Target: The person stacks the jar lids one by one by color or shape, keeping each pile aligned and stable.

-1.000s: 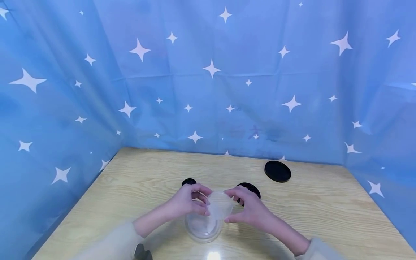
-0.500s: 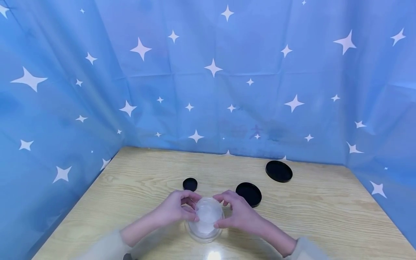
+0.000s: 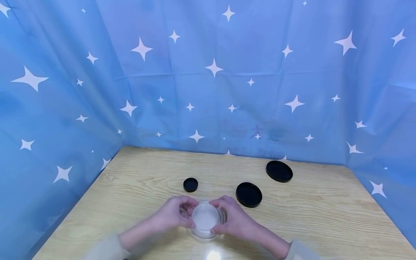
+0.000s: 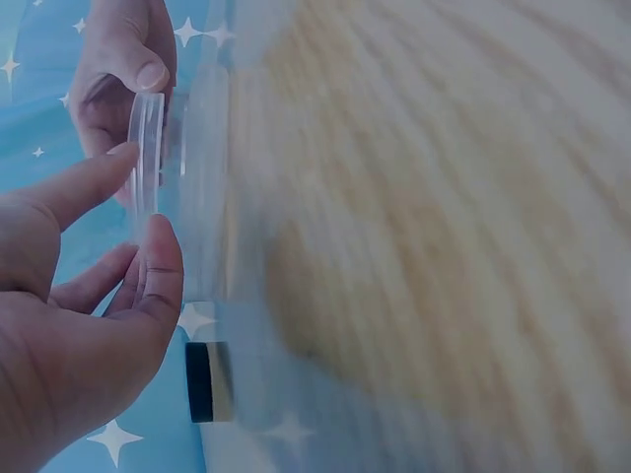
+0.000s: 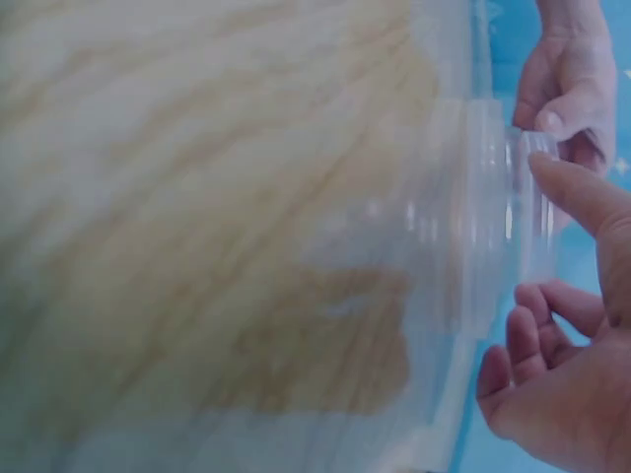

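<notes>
Both hands hold a small clear round plastic container (image 3: pixel 205 216) by its rim from opposite sides. My left hand (image 3: pixel 175 215) pinches its left edge between thumb and fingers, and my right hand (image 3: pixel 232 219) does the same on the right. Directly beneath it, a wider clear round container (image 3: pixel 204 238) stands on the table, its outer rim showing around the smaller one. Seen side-on in the left wrist view, the small container (image 4: pixel 146 163) lies level, right at the top of the wider container (image 4: pixel 205 187). The right wrist view shows the stacked pair (image 5: pixel 458 217) the same way.
Three black round lids lie beyond the hands on the wooden table (image 3: pixel 146 169): a small lid (image 3: pixel 190 184), a larger lid (image 3: pixel 248 194) close to the right hand, and another large lid (image 3: pixel 279 171) at the back right. A blue starry curtain (image 3: pixel 208 90) encloses the table's back and sides.
The small container was held higher and tilted. Both hands have brought it down and toward me, levelling it over the wider container. The lids stayed put.
</notes>
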Demonstrator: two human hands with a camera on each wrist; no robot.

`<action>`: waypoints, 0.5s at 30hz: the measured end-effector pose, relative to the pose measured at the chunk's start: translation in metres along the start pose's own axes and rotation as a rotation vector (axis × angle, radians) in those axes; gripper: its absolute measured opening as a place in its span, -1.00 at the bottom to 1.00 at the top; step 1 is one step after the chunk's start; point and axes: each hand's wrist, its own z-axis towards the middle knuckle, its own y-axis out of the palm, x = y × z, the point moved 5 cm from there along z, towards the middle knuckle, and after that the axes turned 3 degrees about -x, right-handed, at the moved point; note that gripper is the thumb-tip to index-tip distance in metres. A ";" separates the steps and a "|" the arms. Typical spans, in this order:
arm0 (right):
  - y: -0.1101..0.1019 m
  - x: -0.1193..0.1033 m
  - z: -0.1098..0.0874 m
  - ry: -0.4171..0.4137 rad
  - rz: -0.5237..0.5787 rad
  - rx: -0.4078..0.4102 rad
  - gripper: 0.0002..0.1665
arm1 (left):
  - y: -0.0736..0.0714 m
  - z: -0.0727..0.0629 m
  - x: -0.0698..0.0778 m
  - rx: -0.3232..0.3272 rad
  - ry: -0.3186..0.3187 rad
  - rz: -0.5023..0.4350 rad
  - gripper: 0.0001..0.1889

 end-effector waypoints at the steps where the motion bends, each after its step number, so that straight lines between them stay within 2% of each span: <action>1: 0.000 0.000 0.000 0.002 0.000 -0.003 -0.18 | 0.001 0.000 -0.001 0.003 0.004 -0.005 -0.39; 15: 0.002 0.003 -0.002 -0.001 -0.014 -0.025 -0.17 | 0.004 0.001 -0.003 0.006 -0.007 0.028 -0.40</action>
